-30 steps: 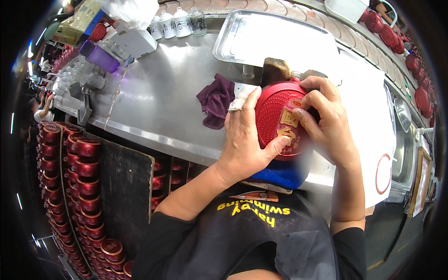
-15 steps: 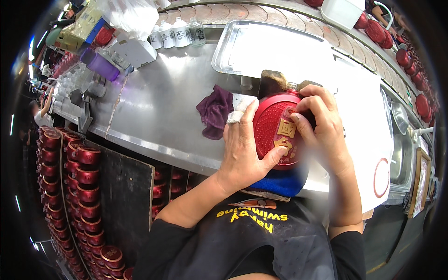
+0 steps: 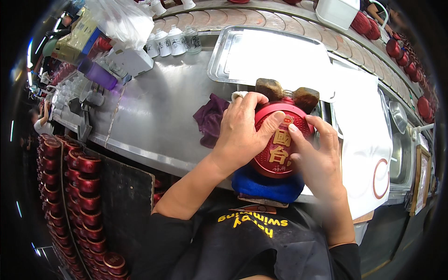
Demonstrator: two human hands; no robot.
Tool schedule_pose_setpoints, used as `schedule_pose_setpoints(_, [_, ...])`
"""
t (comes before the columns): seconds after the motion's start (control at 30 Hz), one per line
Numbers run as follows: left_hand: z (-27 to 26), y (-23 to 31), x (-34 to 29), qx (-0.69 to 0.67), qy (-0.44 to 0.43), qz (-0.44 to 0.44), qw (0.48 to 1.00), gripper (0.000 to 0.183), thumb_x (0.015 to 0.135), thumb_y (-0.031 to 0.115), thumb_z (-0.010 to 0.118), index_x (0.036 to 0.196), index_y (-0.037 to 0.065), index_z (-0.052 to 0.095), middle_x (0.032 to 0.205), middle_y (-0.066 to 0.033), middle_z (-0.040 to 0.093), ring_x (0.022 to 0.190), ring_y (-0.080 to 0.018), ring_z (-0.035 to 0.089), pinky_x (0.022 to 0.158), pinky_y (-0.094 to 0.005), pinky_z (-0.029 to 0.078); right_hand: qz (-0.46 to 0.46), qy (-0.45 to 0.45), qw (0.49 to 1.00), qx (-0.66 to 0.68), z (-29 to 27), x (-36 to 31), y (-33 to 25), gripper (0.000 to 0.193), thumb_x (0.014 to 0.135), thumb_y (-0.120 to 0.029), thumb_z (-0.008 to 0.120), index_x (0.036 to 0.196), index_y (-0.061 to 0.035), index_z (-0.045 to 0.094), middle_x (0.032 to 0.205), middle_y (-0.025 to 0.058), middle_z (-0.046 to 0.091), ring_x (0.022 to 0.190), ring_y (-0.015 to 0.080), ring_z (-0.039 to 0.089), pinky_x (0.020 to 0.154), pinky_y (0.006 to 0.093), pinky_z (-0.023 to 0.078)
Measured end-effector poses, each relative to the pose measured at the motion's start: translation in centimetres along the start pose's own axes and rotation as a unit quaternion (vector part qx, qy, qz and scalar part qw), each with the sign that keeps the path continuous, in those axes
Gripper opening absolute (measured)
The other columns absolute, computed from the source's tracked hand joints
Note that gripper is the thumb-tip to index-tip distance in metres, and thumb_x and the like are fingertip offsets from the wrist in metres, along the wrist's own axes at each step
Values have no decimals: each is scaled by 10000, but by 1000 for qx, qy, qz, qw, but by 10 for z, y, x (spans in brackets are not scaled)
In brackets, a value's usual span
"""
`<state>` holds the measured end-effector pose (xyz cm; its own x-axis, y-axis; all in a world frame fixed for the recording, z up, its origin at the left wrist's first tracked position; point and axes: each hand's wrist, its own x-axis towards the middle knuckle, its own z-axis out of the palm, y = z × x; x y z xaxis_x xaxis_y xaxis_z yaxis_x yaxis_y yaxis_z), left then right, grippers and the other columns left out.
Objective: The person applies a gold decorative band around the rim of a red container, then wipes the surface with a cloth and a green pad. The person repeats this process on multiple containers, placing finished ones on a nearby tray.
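Note:
A round red bottle (image 3: 265, 161) with raised gold characters on its face rests on a blue cloth pad (image 3: 266, 185), its clear threaded neck pointing away from me. My left hand (image 3: 240, 133) grips the bottle's left side, fingers over the rim and thumb lying on the upper face. At the other side, my right hand (image 3: 323, 161) has its fingers on the right rim and a thumb pressed near the top of the gold characters. Two dark, worn blocks (image 3: 269, 89) flank the neck. Part of a white cloth (image 3: 239, 94) shows behind my left fingers.
Left of the bottle lies a crumpled purple cloth (image 3: 212, 116) on the metal table (image 3: 158, 107). A metal tray (image 3: 219, 60) holds white sheet material. Labelled white bottles (image 3: 175, 41) stand behind, before a slatted conveyor (image 3: 219, 19). Stacked red bottles (image 3: 88, 182) fill the lower left.
My left thumb has slid up from the lower face to the upper face. My right hand has come down from beside the neck to the right rim. More of the gold characters now shows.

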<state>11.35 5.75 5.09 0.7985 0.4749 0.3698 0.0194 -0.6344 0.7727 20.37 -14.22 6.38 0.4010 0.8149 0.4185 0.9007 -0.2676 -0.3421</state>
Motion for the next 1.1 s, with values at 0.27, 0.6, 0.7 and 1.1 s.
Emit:
schedule_pose_setpoints(0.27, [4,-1,3,50,-14,1,999,515,897,464,754,1116,27,592,1053,-168,610,990,-348,584,909,-468,446,4,-14,1000,-12,1,1,1,551,827,-184,782,1366,-200,668,1459,142,493,1303,365,478,1069,474,396])
schedule_pose_setpoints(0.6, [-9,-20,-25,-85,-55,-16,995,813,891,463,779,1465,10,426,1378,-249,518,1260,-379,521,1078,-459,416,5,-4,1000,14,-1,-22,5,638,793,-143,794,1409,-189,633,1503,171,443,1342,370,466,1083,470,393])
schedule_pose_setpoints(0.7, [-8,-23,-47,-74,-52,-22,996,958,864,498,795,1529,2,316,1441,-280,441,1324,-408,464,1119,-479,370,8,-25,1000,16,-2,-38,-4,620,810,-196,791,1409,-222,636,1545,173,403,1336,374,462,1077,485,387])
schedule_pose_setpoints(1.1, [3,-18,-62,6,-30,11,999,1026,854,492,801,1551,-14,243,1463,-285,423,1356,-427,431,1150,-512,312,8,-54,998,-28,1,-52,-15,588,804,-194,788,1369,-293,659,1589,154,373,1339,373,430,1051,506,380])
